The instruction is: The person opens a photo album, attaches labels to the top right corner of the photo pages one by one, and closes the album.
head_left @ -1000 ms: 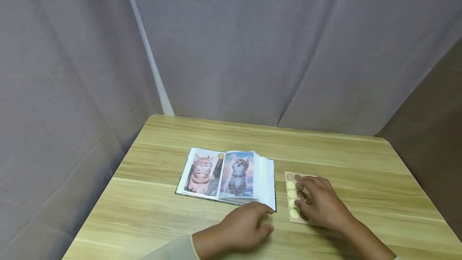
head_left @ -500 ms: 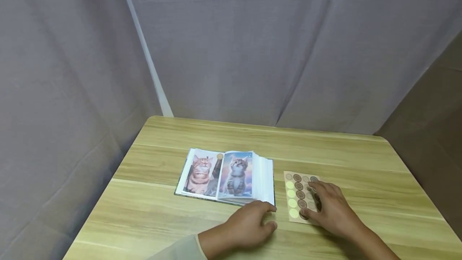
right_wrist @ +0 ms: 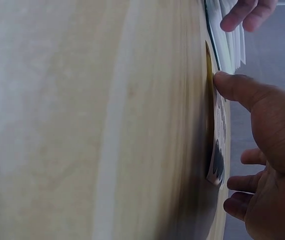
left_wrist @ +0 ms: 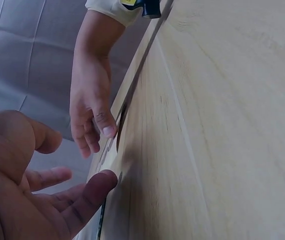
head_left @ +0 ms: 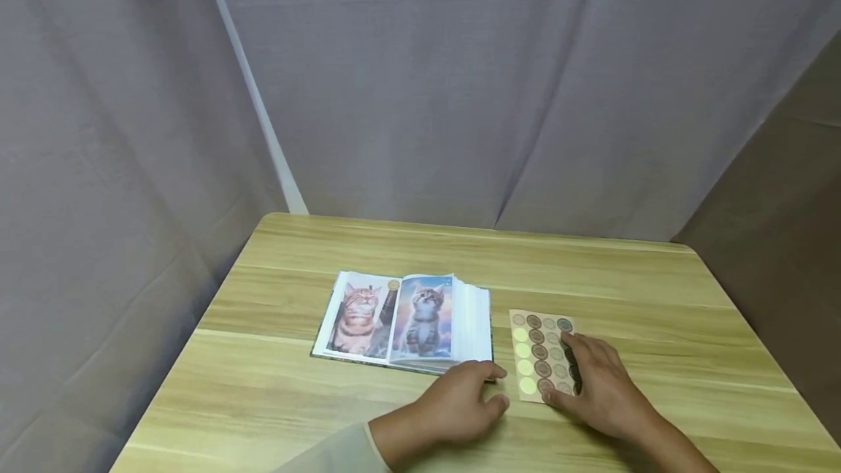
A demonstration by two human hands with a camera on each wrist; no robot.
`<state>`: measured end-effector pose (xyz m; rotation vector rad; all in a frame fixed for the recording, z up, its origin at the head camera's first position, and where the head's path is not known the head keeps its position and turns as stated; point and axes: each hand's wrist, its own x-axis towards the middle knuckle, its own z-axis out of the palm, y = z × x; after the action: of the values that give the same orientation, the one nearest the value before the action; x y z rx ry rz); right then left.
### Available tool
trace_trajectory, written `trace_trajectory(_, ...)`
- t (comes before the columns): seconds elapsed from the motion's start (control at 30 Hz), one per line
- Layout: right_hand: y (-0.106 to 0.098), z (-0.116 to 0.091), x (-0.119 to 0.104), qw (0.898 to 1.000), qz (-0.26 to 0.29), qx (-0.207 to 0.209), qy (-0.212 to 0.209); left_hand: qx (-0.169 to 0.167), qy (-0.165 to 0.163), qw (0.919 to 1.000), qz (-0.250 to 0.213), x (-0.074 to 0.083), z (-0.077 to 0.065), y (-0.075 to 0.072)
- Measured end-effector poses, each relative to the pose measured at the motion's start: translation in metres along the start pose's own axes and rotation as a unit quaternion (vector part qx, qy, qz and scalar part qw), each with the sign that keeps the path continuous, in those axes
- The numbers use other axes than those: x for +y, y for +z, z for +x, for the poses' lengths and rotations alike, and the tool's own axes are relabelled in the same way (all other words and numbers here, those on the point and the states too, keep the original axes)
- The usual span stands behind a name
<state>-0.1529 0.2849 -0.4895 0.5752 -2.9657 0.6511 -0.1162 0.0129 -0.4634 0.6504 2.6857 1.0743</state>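
Note:
An open photo album (head_left: 471, 327) lies on the table, a cat picture on each visible page. My left hand (head_left: 453, 404) hovers at its lower right corner, fingers loosely bent and thumb apart, holding nothing. To the album's right is a sheet of round stickers (head_left: 540, 356), in gold, brown and pale columns. My right hand (head_left: 601, 389) lies over the sheet's right side. Its thumb (right_wrist: 232, 89) touches the sheet near the front edge in the right wrist view, and the other fingers are spread along the right edge, covering some dark stickers.
The wooden table (head_left: 250, 400) has a back edge against a grey curtain (head_left: 407, 93). A round gold sticker (head_left: 393, 285) sits on the left album page, at the cat picture's upper right corner. A brownish cloth (head_left: 788, 159) hangs on the right.
My right hand has slid rightward over the sticker sheet, uncovering its middle columns. My left hand has shifted slightly right, off the album's corner. The head view has turned a little.

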Motion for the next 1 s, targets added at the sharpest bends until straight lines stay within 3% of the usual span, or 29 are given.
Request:
trace_trajectory(0.37, 0.002, -0.004, 0.0, 1.0, -0.001, -0.006, 0.007, 0.005, -0.011, 0.9994, -0.031, 0.005, 0.009, 0.002)
trace_trajectory(1.0, 0.006, -0.007, 0.0, 1.0, -0.007, 0.006, 0.01, 0.022, -0.087, 0.9946, -0.052, 0.016, 0.033, 0.021)
